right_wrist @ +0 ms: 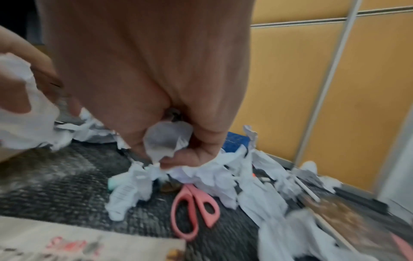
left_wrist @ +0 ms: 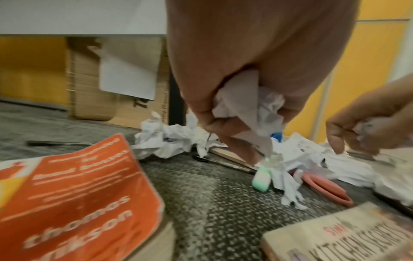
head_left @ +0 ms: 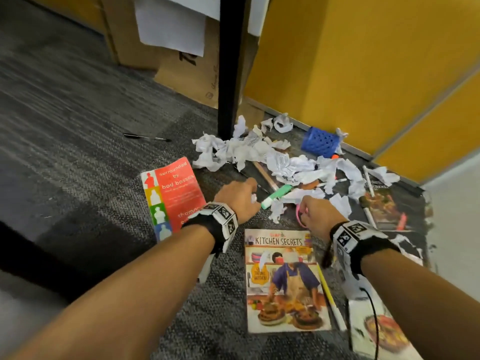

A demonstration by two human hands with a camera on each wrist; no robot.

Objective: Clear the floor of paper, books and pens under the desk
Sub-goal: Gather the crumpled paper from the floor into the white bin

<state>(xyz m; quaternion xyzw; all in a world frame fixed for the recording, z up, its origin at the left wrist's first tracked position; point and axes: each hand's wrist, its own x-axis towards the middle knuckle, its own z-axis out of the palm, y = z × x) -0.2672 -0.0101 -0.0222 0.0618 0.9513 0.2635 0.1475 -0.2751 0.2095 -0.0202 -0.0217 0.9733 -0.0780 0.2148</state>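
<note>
My left hand (head_left: 240, 197) grips a wad of crumpled paper (left_wrist: 248, 109) just above the carpet, beside a green highlighter (head_left: 276, 196). My right hand (head_left: 315, 213) holds another crumpled scrap (right_wrist: 167, 139) over the pink scissors (right_wrist: 194, 208). Several crumpled papers (head_left: 244, 149) lie heaped near the desk leg. A red book (head_left: 174, 196) lies left of my left hand. The Kitchen Secrets book (head_left: 285, 281) lies in front of me. A black pen (head_left: 146, 137) rests apart at the left.
The black desk leg (head_left: 231, 66) stands behind the heap, with cardboard boxes (head_left: 187, 71) further back. A blue perforated holder (head_left: 320, 141) lies by the yellow wall (head_left: 363, 61). More magazines (head_left: 384, 206) and white pens (head_left: 368, 180) lie at the right.
</note>
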